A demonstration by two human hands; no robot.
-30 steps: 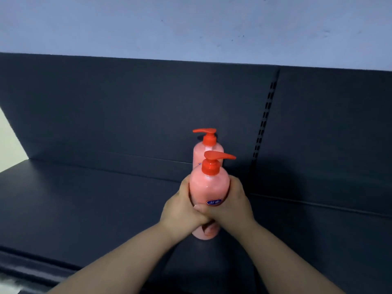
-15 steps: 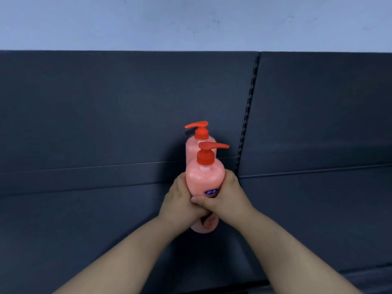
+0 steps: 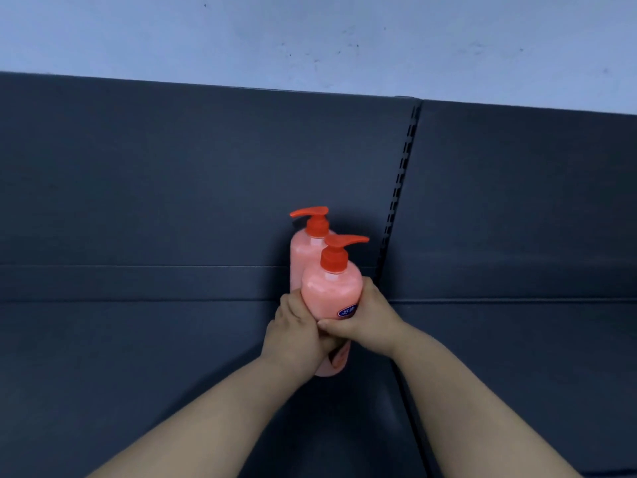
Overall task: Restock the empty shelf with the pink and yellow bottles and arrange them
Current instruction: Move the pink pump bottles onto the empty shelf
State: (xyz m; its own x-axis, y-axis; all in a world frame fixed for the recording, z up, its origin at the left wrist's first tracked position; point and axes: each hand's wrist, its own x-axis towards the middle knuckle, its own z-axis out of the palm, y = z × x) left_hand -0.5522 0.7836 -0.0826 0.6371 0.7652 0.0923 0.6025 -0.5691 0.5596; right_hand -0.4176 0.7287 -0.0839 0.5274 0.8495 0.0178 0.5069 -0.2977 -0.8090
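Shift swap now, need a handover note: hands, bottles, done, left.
Left hand and right hand: both wrapped around the front pink pump bottle, fingers overlapping low on its body.
Rear pink pump bottle: upright directly behind it, near the back panel of the dark shelf, nozzle pointing left; the front one's points right.
Done: two pink bottles at the shelf.
Left: release the front one, add more; no yellow bottles in view.
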